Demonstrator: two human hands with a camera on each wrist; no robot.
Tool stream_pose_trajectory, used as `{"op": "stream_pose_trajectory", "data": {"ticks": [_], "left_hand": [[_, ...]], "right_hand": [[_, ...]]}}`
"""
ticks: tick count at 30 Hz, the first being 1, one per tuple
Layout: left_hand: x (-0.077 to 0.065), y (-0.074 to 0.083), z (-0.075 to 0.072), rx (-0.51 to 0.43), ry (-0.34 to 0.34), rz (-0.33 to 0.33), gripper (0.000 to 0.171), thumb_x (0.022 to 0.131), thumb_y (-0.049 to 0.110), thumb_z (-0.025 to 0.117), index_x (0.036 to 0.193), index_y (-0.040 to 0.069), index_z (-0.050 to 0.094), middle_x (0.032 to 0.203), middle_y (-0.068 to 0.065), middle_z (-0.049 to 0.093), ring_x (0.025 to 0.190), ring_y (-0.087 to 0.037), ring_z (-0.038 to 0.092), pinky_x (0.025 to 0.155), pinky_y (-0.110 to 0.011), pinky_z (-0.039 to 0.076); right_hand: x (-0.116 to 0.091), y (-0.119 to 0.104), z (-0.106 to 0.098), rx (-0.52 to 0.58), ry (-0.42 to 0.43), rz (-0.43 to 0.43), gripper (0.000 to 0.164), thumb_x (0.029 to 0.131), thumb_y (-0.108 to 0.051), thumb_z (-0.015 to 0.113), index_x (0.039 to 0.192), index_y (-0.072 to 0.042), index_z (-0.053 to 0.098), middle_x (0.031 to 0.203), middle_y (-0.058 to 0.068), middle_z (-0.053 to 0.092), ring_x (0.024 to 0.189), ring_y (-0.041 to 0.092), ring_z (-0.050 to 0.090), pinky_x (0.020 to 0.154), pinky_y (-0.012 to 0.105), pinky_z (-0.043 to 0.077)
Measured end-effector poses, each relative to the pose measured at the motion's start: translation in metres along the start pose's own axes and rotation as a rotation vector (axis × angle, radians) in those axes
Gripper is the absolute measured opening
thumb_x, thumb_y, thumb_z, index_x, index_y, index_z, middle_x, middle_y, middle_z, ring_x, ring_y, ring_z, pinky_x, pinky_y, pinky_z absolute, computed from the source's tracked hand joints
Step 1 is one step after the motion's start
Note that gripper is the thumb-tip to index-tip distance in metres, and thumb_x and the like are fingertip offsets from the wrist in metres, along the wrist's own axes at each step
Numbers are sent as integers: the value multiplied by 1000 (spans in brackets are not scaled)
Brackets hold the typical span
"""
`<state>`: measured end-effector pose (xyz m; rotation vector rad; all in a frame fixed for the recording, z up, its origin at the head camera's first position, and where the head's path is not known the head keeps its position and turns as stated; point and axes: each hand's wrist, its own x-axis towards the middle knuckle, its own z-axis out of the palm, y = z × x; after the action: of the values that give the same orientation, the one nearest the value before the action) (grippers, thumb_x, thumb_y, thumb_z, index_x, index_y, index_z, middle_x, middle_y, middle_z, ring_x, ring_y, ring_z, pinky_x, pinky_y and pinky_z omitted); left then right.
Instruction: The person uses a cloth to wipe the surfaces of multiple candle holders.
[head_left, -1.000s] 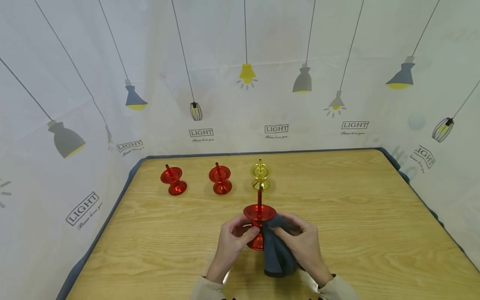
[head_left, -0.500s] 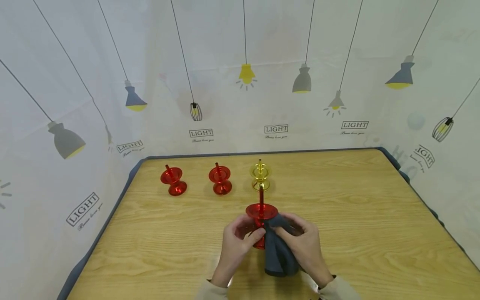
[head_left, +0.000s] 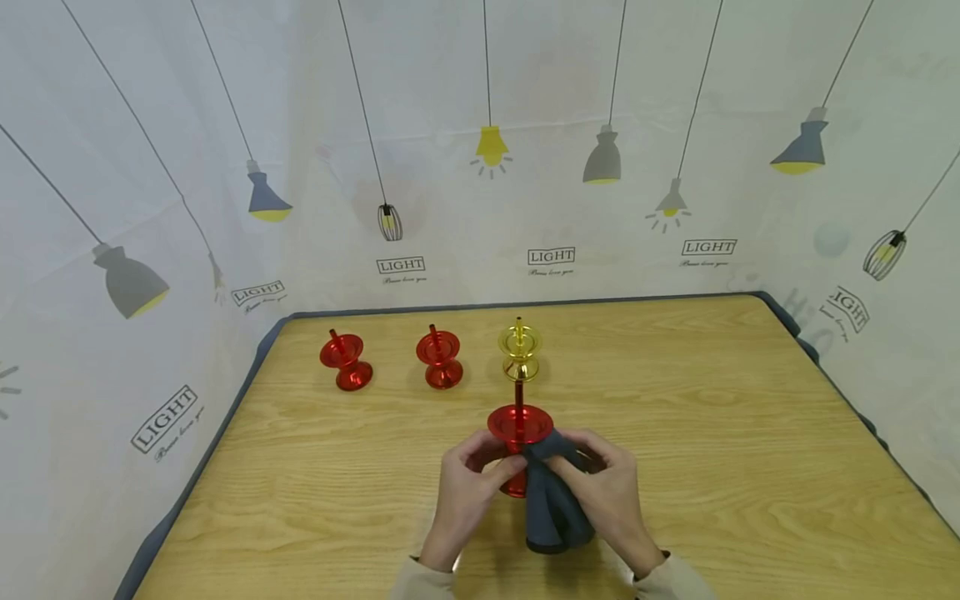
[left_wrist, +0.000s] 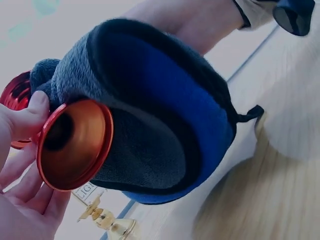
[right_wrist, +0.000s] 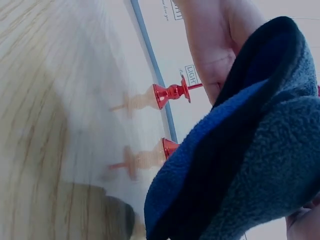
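A shiny red candle holder, with a dish and a thin upright spike, is held above the near part of the table. My left hand grips its stem from the left, thumb in front; the left wrist view shows its hollow base. A dark blue-grey cloth is pinched in my right hand and pressed against the holder's right side beneath the dish. The cloth hangs folded, its bright blue inner face visible in the right wrist view. It hides part of the stem and some right fingers.
Two more red candle holders, one at the far left and another beside it, stand toward the back of the wooden table. A gold candle holder stands to their right. A lamp-printed white curtain surrounds the table's back and sides.
The held red candle holder shifts slightly right, then back left, with my left hand. My right hand keeps the cloth against it with only small movement. The standing holders stay put.
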<state>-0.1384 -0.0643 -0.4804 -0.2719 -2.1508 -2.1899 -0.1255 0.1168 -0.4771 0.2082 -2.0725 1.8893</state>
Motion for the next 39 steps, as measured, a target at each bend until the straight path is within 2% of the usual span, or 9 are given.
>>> {"op": "stream_pose_trajectory", "data": {"ticks": [4,8,13,15,19,22,26,34,39], "left_hand": [[0,1,-3,-15,-37,4,36,86,7,80,120,7,69,109,-16,75,99,-14,71,94,-30,55],[-1,-1,-6,-37,-105,32,31,91,8,75,121,2,68,113,-19,72,101,-13,69,94,-29,55],[-2,-3,-10,-100,-155,4,31,96,11,70,125,-1,66,113,-7,72,104,-12,67,95,-28,53],[-3,-2,-9,-113,-148,-2,31,96,10,69,125,-2,67,113,-4,71,106,-11,66,95,-28,54],[-4,-1,-3,-65,-103,42,28,92,6,73,118,-3,69,112,-13,73,103,-10,67,94,-30,56],[-4,1,2,0,-47,61,28,85,8,81,111,2,73,109,-16,74,99,-12,70,92,-31,57],[-4,6,6,28,13,44,31,79,10,87,108,9,76,106,-11,75,96,-15,71,90,-31,58],[-2,4,-1,0,6,45,35,84,7,82,116,4,71,104,-17,74,98,-14,71,96,-35,56],[-3,1,-7,-47,-92,89,28,92,6,73,118,-2,67,107,-19,72,98,-12,69,93,-29,55]], "right_hand": [[1,0,-1,-14,-19,6,25,82,-2,83,106,-4,76,104,12,76,96,6,72,80,23,60],[2,2,-3,1,-41,6,25,82,-1,82,106,-3,75,104,9,76,97,6,72,80,23,60],[2,4,-4,24,-63,-6,26,81,3,82,106,0,75,103,1,76,98,5,72,79,23,60],[2,4,-5,29,-67,0,26,81,2,81,106,0,75,103,-1,76,98,6,72,79,24,60],[1,3,-5,29,-46,16,21,82,-1,82,103,-2,76,99,-2,76,94,7,73,79,24,60],[0,2,-3,23,-18,7,20,82,-1,82,101,-3,77,97,1,77,92,8,73,80,23,60],[-2,0,-1,31,4,-6,21,81,1,82,101,-2,77,98,4,77,93,8,73,82,24,60],[-1,-2,0,24,-17,-10,21,82,-1,82,102,-3,76,100,5,77,93,7,73,80,24,60],[1,-1,-2,22,-47,8,19,83,-1,82,101,-2,76,98,-5,76,92,7,73,77,24,60]]}}
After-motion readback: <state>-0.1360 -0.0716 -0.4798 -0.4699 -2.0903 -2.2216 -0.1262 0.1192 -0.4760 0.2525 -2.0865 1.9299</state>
